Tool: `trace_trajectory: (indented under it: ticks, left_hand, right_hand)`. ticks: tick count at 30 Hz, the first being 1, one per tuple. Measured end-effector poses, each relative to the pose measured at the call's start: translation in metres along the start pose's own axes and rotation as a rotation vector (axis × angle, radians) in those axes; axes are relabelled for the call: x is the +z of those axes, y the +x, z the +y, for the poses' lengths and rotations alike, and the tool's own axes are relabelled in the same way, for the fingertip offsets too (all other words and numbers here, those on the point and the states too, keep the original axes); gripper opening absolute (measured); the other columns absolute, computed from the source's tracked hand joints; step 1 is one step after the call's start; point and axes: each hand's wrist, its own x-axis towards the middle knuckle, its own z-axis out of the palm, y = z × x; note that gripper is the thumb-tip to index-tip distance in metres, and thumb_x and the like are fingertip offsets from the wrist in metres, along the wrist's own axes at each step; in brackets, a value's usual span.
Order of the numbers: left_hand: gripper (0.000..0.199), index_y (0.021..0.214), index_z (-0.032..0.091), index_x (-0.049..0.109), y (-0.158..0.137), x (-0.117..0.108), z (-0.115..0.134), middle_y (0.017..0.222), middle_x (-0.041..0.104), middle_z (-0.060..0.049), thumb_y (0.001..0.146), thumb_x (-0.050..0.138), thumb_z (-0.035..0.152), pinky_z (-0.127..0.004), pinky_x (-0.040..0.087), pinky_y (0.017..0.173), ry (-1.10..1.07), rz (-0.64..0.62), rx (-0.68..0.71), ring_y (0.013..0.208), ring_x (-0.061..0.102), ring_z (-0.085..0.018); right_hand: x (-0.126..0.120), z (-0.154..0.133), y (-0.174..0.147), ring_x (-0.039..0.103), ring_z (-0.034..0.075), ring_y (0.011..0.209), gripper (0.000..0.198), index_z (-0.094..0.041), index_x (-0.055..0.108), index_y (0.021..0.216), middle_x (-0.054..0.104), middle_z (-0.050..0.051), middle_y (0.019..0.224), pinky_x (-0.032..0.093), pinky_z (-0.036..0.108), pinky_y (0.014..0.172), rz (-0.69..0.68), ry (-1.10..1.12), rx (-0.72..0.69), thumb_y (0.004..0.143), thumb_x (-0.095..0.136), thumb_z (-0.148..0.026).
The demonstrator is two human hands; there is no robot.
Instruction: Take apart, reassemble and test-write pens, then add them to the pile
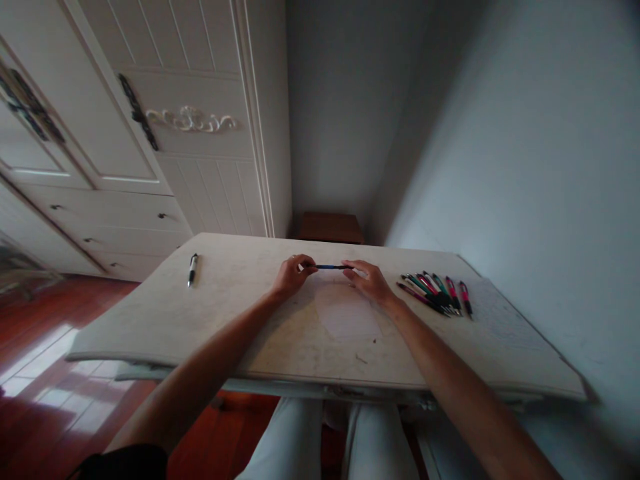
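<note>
I see a blue pen (329, 267) and pale, faintly lined paper (350, 317). My feed shows a black-and-white pen (193, 271), reddish floor (30, 307).

From the wearer's head, the desk (150, 320) is viewed forward and down at close range, left hand (293, 273) and right hand (369, 280) framed centrally, wardrobe (165, 93) beyond.

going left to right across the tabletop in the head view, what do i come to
Black-and-white pen → left hand → blue pen held between the hands → right hand → cluster of pens.
</note>
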Motion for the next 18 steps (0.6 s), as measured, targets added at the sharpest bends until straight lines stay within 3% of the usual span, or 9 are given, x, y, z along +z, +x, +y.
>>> trace_trajectory:
  ticks: [5,12,18]
  left_hand:
    - [0.009,0.082,0.018,0.069,-0.001,0.0,0.001,0.079,0.07,-0.001,0.076,0.069,0.025,-0.025,0.045,0.065,-0.006,-0.041,0.017,0.071,0.06,-0.014]
    - [0.01,0.082,0.018,0.069,-0.001,-0.001,0.001,0.08,0.07,-0.002,0.076,0.069,0.027,-0.026,0.046,0.066,0.012,-0.023,-0.006,0.072,0.06,-0.015]
    - [0.007,0.08,0.018,0.068,0.002,-0.005,-0.008,0.078,0.07,-0.001,0.076,0.068,0.024,-0.028,0.047,0.074,0.039,0.013,-0.078,0.073,0.061,-0.016]
  right_hand:
    - [0.004,0.001,0.0,0.063,0.024,0.107,0.037,-0.024,0.072,0.109,0.07,0.009,0.11,0.047,0.042,0.098,-0.048,0.011,-0.085,0.083,0.064,-0.05]
    - [-0.009,0.003,0.004,0.061,0.025,0.11,0.039,-0.024,0.07,0.111,0.068,0.01,0.114,0.045,0.043,0.102,0.032,-0.019,-0.103,0.081,0.067,-0.048]
    - [-0.02,0.022,0.003,0.059,0.027,0.11,0.03,-0.023,0.075,0.089,0.065,0.012,0.115,0.044,0.045,0.101,-0.004,-0.141,-0.04,0.068,0.079,-0.043]
